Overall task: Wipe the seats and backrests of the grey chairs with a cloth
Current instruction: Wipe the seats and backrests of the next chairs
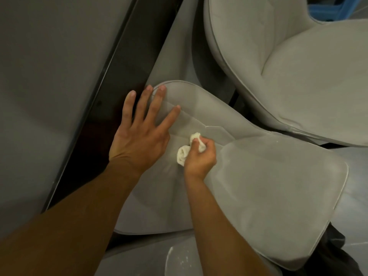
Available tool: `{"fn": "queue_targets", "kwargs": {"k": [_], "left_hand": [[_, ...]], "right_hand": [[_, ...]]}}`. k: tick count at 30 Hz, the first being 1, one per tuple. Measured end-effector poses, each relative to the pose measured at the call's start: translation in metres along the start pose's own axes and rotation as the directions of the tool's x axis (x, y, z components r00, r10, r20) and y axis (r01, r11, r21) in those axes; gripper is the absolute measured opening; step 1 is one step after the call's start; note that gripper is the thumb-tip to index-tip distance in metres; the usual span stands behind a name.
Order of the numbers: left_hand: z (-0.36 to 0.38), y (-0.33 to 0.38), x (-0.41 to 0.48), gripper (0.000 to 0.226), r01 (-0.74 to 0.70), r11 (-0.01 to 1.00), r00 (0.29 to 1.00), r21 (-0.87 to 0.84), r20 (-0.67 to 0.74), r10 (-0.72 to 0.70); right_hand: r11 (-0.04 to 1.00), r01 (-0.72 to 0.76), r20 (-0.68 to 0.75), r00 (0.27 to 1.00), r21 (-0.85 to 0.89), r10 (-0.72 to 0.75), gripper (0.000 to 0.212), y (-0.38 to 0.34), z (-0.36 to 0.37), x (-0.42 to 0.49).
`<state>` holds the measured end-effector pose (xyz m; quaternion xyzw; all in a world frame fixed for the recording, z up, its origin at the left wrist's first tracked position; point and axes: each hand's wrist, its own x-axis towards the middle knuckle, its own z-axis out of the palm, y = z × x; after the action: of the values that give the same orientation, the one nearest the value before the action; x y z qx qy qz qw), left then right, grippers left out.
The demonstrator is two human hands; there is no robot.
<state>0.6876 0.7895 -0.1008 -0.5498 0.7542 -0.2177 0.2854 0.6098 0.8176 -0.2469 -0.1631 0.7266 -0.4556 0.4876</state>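
Observation:
A grey upholstered chair (pixel 268 186) fills the middle and lower right of the head view. My left hand (pixel 143 128) lies flat with spread, straight fingers on the upper edge of its backrest. Just to the right, my right hand (pixel 201 156) grips a small crumpled white cloth (pixel 184 153) and presses it on the grey padding near the seam between backrest and seat. Part of the cloth is hidden inside my fist.
A second grey chair (pixel 298 76) stands at the upper right, close beside the first. A grey tabletop (pixel 49 76) with a dark edge (pixel 111 92) runs along the left. Something blue (pixel 326 8) shows at the top right corner.

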Motion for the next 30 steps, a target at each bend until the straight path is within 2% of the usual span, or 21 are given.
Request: {"fn": "queue_targets", "kwargs": {"k": [2, 4, 6, 8, 10, 11, 13, 16, 18, 19, 21, 23, 25, 28, 30], "left_hand": [[0.001, 0.0, 0.001, 0.066, -0.003, 1.0, 1.0, 0.017, 0.003, 0.003], [0.001, -0.001, 0.001, 0.065, -0.003, 1.0, 1.0, 0.016, 0.0, 0.003], [0.0, 0.0, 0.0, 0.065, -0.003, 1.0, 1.0, 0.014, -0.003, 0.003], [0.0, 0.001, 0.001, 0.067, -0.009, 0.999, 1.0, 0.032, 0.004, 0.009], [-0.001, 0.0, 0.001, 0.064, -0.019, 1.0, 1.0, 0.009, 0.002, 0.019], [0.0, 0.0, 0.0, 0.062, -0.016, 1.0, 1.0, -0.01, -0.01, 0.016], [0.0, 0.0, 0.0, 0.064, -0.002, 1.0, 1.0, -0.021, -0.018, 0.001], [0.0, 0.0, 0.0, 0.066, 0.0, 1.0, 1.0, 0.001, -0.011, 0.0], [0.001, -0.001, 0.0, 0.066, -0.005, 1.0, 1.0, 0.013, -0.014, 0.005], [0.001, -0.001, 0.0, 0.066, -0.005, 1.0, 1.0, 0.016, -0.012, 0.005], [0.002, 0.0, 0.0, 0.065, -0.004, 1.0, 1.0, 0.017, -0.019, 0.004], [0.002, 0.0, -0.001, 0.063, -0.004, 1.0, 1.0, 0.028, -0.022, 0.005], [0.0, 0.001, -0.001, 0.063, -0.01, 1.0, 1.0, 0.025, -0.021, 0.011], [-0.001, 0.0, -0.001, 0.066, 0.004, 1.0, 1.0, 0.012, 0.003, -0.004], [-0.003, 0.001, -0.001, 0.067, 0.013, 1.0, 1.0, 0.014, 0.004, -0.013]], "right_hand": [[0.99, -0.137, -0.024, 0.99, -0.022, 0.136, 0.007, 0.002, 0.002, 0.014], [0.991, -0.13, -0.021, 0.991, -0.012, 0.13, 0.007, -0.003, 0.002, 0.014], [0.999, -0.005, 0.007, 1.0, 0.053, 0.005, 0.004, -0.018, 0.001, 0.002], [0.973, 0.172, 0.051, 0.982, 0.156, -0.182, 0.005, -0.04, 0.001, -0.009], [0.939, 0.302, 0.062, 0.947, 0.162, -0.316, 0.007, -0.053, 0.004, -0.009], [0.937, 0.322, 0.047, 0.943, 0.132, -0.331, 0.006, -0.051, 0.004, -0.004], [0.972, 0.223, -0.028, 0.975, 0.073, -0.221, 0.005, -0.034, 0.006, 0.014], [0.997, -0.068, -0.093, 0.993, 0.039, 0.071, 0.004, -0.012, 0.007, 0.036], [0.995, -0.101, -0.097, 0.99, 0.013, 0.102, 0.004, -0.014, 0.009, 0.036], [0.998, -0.065, -0.09, 0.994, 0.012, 0.066, 0.003, -0.018, 0.008, 0.031], [0.995, 0.099, -0.032, 0.995, 0.032, -0.098, 0.004, -0.029, 0.005, 0.013], [0.947, 0.313, 0.063, 0.946, 0.07, -0.317, 0.006, -0.034, -0.001, -0.007], [0.924, 0.379, 0.112, 0.917, 0.06, -0.383, 0.009, -0.027, -0.004, -0.014], [0.988, 0.153, 0.061, 0.986, -0.01, -0.153, 0.009, 0.001, 0.0, 0.006], [0.998, 0.015, -0.001, 1.0, -0.067, -0.015, 0.009, 0.015, 0.002, 0.029]]}}
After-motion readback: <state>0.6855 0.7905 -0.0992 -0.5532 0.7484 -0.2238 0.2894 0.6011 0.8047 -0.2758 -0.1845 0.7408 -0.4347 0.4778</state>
